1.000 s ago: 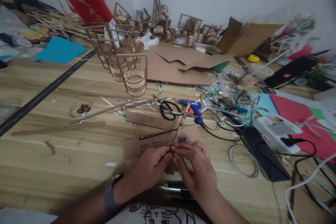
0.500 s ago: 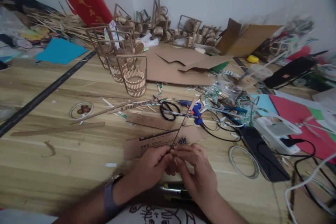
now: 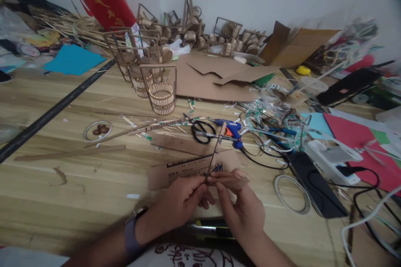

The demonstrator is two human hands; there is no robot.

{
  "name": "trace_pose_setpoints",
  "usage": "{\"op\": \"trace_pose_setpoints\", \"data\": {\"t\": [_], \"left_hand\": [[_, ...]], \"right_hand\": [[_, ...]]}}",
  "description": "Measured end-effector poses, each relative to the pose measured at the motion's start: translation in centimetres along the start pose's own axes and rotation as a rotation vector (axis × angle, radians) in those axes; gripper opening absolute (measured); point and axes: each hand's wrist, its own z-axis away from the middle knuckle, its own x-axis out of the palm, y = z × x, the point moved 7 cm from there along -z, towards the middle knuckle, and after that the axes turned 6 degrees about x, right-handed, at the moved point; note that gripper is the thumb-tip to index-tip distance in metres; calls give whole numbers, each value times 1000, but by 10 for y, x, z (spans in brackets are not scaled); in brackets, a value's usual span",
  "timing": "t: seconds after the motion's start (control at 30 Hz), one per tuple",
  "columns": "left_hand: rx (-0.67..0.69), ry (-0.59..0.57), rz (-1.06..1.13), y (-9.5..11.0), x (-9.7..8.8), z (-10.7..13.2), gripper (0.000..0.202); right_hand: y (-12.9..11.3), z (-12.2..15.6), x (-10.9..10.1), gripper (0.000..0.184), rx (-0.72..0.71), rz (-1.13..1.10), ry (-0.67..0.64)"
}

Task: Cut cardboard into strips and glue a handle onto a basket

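Both hands meet over a printed cardboard piece [image 3: 184, 171] lying near the table's front. Between thumb and fingers, my left hand [image 3: 183, 200] pinches a narrow cardboard strip [image 3: 216, 150] whose long free end slants up and away. My right hand [image 3: 239, 204] is closed on the strip's other portion, a brown length lying across its fingers and pointing right. The strip seems bent where the fingertips come together; the exact spot is hidden. Under my wrists lies a yellow-and-black cutter [image 3: 209, 230], partly covered.
Beyond the hands are black-handled scissors [image 3: 202, 132] and a blue glue gun [image 3: 233, 131]. Small slatted buckets [image 3: 161, 100] with tall handles stand farther back. At right lie a tape roll [image 3: 291, 194], a phone [image 3: 316, 183] and a power strip [image 3: 332, 158] with cables.
My right hand has shifted slightly right and opened its grip a little, showing a bent length of strip across its fingers. The strip's far end has swung left and nearer.
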Motion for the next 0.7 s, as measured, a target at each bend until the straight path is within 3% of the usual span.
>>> {"op": "trace_pose_setpoints", "data": {"t": [0.13,0.4,0.7], "left_hand": [[-10,-13,13,0,0,-1,56],[-77,19,93,-10,-1,-3,60],[-38,27,55,-7,-1,-2,54]], "right_hand": [[16,4,1,11,209,-88,-3],[-7,2,7,7,-116,25,-30],[-6,-1,4,9,-96,86,-4]]}}
